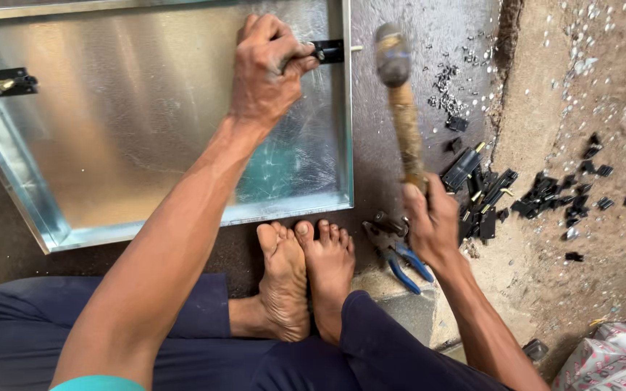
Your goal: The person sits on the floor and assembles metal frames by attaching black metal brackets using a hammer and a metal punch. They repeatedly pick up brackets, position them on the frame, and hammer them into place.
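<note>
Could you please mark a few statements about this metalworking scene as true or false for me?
1. The right hand holds a hammer by its wooden handle. True.
2. The left hand rests flat on the floor. False: it grips a black latch at the edge of the metal tray.
3. Blue-handled pliers lie beside the bare feet. True.
4. The hammer's head is touching the black latch. False: it is raised to the right of it.
5. Small black parts are scattered on the ground at right. True.
</note>
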